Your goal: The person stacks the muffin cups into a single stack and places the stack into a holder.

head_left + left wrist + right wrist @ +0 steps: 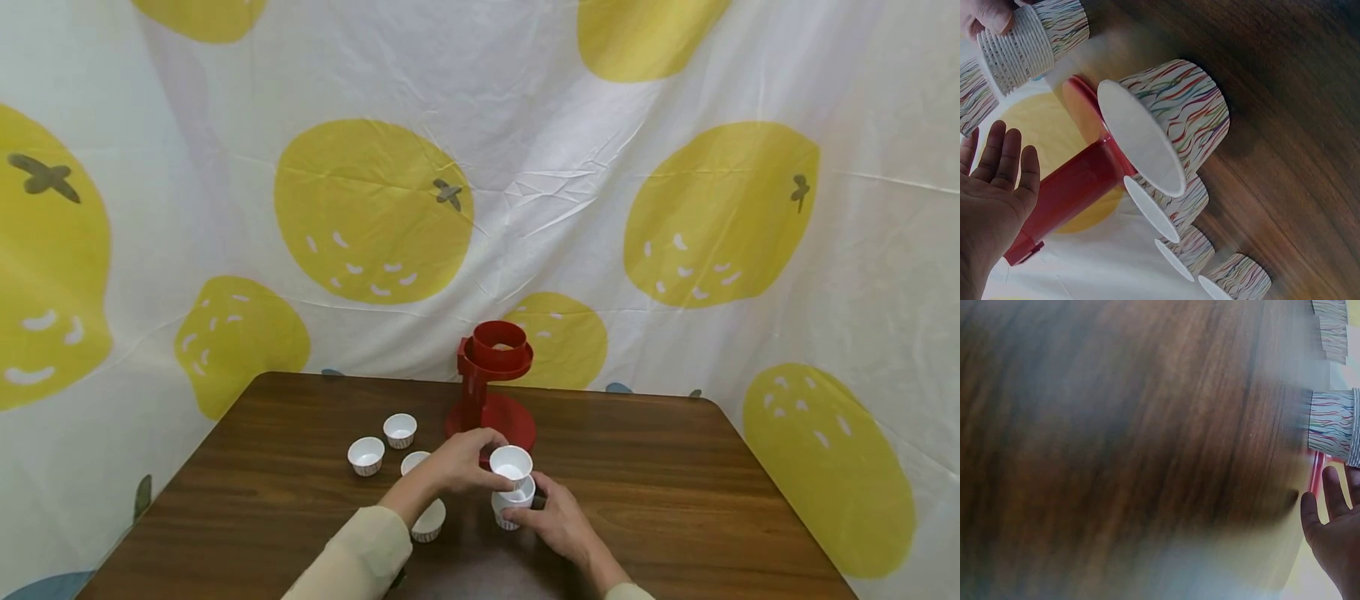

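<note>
On the dark wooden table (675,483), seen from the head view, a single white paper cup with a pleated striped wall (511,462) is pinched at its rim by the left hand (463,462), directly above a short stack of nested paper cups (512,502) around which the right hand (558,525) is curled from the side. Four loose cups can be counted to the left: two (400,430) (366,456) standing apart, one (414,461) partly hidden behind the left wrist, and one (429,521) under the forearm. One red plastic stand with a ring top (491,387) is set just behind the hands.

From the left wrist view, the loose cups are shown as a row of four (1172,119), with the stand's column (1075,187) behind them. The stack (1022,47) is seen top left with many crowded rims, too many to count surely. The nearer open palm is judged to be the left hand's own, yet the head view shows it pinching, so its grip is read from there.

In the right wrist view, mostly blurred table is shown; striped cup walls (1332,425) and fingertips (1335,531) appear at the right edge.

The cups are judged very light, thin and easily crushed, and nested ones are likely to cling; a gentle hold at the stiffer rolled rim is judged best.
</note>
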A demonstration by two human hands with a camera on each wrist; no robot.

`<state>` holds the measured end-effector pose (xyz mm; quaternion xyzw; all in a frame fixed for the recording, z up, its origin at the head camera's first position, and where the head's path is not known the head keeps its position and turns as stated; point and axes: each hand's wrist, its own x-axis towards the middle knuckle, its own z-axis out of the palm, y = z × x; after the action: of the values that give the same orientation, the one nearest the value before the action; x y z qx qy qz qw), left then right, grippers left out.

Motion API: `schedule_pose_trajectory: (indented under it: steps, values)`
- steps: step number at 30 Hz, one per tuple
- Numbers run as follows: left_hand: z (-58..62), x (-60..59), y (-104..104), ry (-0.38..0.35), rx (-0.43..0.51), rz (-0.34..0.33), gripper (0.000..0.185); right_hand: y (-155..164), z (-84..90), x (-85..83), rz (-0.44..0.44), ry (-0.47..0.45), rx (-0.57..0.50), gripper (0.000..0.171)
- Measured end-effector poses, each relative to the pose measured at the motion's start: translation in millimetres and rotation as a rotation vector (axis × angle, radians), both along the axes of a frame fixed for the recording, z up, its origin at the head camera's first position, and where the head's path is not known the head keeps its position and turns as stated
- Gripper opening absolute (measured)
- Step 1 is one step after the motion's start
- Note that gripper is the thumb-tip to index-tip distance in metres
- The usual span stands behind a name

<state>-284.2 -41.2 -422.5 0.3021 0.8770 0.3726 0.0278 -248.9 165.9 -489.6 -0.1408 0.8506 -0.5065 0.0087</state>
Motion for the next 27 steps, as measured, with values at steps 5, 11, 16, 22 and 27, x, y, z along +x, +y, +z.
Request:
schedule_pose_trajectory:
  steps: [5, 11, 16, 22, 27]
  values:
    - [-1.0, 0.7, 3.0, -0.027, -0.008, 0.009, 0.047, 0.3, -0.2, -0.3, 0.004, -0.001, 0.001, 0.053]
    - [-1.7, 0.9, 5.6, -0.028, -0.022, 0.008, 0.047, 1.8, -0.6, -1.5, 0.007, -0.014, 0.002, 0.056]
    - [-4.6, 0.1, 7.1, -0.036, -0.038, 0.010, 0.046, 0.9, -1.8, -1.9, -0.001, -0.002, 0.017, 0.058]
    - [-9.9, -0.7, 8.7, -0.033, -0.049, 0.010, 0.046, 0.2, -1.6, -1.2, -0.013, -0.007, 0.030, 0.060]
    - [-10.7, 0.2, 9.9, -0.047, -0.043, 0.009, 0.045, -0.9, -0.7, 0.1, -0.018, -0.006, 0.033, 0.060]
